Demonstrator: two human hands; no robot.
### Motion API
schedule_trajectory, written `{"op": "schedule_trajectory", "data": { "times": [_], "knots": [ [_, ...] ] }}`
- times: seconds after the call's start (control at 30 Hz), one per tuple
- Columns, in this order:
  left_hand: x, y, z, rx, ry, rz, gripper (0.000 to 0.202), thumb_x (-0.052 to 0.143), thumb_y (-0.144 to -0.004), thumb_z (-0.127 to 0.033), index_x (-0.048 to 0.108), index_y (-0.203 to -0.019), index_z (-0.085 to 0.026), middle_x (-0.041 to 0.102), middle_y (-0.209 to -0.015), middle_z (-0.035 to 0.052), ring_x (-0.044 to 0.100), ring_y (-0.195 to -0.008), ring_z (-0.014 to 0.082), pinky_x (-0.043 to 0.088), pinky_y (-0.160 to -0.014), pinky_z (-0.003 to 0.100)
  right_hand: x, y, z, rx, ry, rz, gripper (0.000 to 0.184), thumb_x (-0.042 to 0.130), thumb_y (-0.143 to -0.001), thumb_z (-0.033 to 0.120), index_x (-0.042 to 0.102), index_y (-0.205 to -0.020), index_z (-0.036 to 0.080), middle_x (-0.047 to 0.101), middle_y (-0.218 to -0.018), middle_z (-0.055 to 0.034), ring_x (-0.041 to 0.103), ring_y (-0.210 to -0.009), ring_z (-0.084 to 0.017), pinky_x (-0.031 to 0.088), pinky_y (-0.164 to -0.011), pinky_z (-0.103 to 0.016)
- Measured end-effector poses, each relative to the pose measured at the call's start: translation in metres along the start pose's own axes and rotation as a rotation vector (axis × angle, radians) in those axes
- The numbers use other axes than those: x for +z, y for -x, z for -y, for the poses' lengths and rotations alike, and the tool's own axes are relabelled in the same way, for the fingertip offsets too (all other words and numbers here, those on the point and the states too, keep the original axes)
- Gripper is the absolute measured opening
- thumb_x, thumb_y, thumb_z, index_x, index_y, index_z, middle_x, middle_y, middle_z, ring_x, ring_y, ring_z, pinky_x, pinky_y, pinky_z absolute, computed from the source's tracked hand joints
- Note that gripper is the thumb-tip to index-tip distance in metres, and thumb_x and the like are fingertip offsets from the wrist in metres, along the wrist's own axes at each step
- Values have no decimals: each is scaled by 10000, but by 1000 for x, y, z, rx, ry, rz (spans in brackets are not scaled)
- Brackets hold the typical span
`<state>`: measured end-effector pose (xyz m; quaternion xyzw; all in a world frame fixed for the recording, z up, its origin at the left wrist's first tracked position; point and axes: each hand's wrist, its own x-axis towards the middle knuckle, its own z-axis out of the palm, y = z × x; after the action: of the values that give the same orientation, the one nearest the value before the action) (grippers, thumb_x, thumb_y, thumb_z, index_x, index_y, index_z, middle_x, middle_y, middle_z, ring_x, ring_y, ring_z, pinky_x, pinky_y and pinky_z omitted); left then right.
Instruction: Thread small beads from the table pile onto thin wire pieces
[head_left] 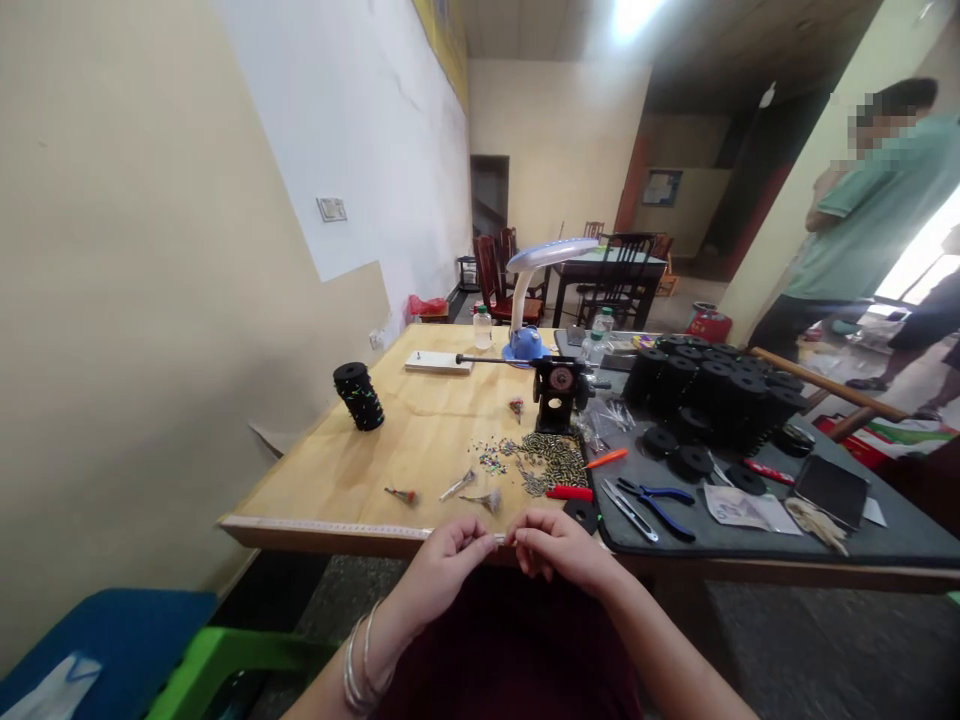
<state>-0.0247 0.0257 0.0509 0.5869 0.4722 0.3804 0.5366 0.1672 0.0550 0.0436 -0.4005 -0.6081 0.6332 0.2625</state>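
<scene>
My left hand [450,560] and my right hand [559,548] meet just below the near edge of the wooden table [420,440], over my lap. Both pinch the ends of a thin pale pin-like piece [501,538] held level between their fingertips. Silver bangles ring my left wrist. Just beyond the hands on the table lie a heap of small dark metal bits [551,462], a scatter of coloured beads [491,462], a small feathered piece [484,498], and a red-handled tool [568,493].
A black hand-crank winder [559,392] with a long rod stands mid-table beside a blue desk lamp [529,300]. A black spool [358,396] stands left. Blue pliers [660,500], tweezers and stacked black spools [712,395] lie on a dark mat. A person in green stands far right.
</scene>
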Motion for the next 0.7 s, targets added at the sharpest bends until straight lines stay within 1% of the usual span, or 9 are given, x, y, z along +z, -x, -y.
{"op": "schedule_trajectory", "data": {
  "times": [0.07,0.2,0.23,0.3,0.37,0.43,0.57,0.7],
  "knots": [
    [3,1,-2,-5,-6,14,246,583,-778,-400,538,-689,-175,441,-618,-45,403,-611,123,340,-604,246,1,3,0,-9,-7,-5,193,531,-785,331,608,-829,159,547,-528,55,440,-422,-71,289,-389,-159],
    [11,1,-1,10,-2,44,254,580,-770,-407,547,-686,-169,508,-649,-22,458,-661,142,363,-647,259,4,6,-3,-42,-1,-36,132,571,-763,281,606,-820,166,441,-458,99,351,-399,-61,257,-407,-167],
    [12,1,0,13,3,51,254,585,-765,-405,544,-679,-169,520,-651,-18,468,-668,145,367,-654,261,5,6,-4,-47,9,-41,124,576,-759,273,608,-814,167,428,-464,100,340,-406,-61,247,-412,-169],
    [14,1,2,13,18,60,248,598,-757,-396,540,-670,-170,530,-646,-17,476,-667,146,371,-653,259,5,6,-6,-73,43,-52,107,581,-752,256,618,-791,163,449,-506,85,354,-446,-64,251,-436,-171],
    [15,0,4,14,28,69,239,604,-758,-380,542,-670,-167,528,-638,-21,471,-655,139,372,-642,253,5,7,-8,-116,75,-61,101,578,-754,244,624,-761,154,472,-545,69,367,-484,-68,265,-467,-175],
    [16,0,6,18,28,82,237,603,-764,-370,540,-667,-163,515,-627,-29,457,-638,130,368,-630,247,5,7,-8,-148,111,-73,97,577,-752,228,625,-736,146,454,-537,69,349,-487,-68,256,-471,-179],
    [17,1,7,19,23,87,257,596,-764,-381,510,-649,-168,471,-603,-41,427,-609,121,349,-601,241,7,10,-7,-140,210,-106,70,593,-735,199,628,-716,141,370,-479,90,276,-451,-65,194,-433,-186],
    [20,2,5,16,-41,74,252,574,-766,-372,496,-643,-168,470,-604,-32,413,-600,125,339,-585,245,8,13,-7,-138,278,-122,71,593,-735,197,637,-710,147,345,-458,97,258,-432,-64,170,-417,-189]
  ]
}}
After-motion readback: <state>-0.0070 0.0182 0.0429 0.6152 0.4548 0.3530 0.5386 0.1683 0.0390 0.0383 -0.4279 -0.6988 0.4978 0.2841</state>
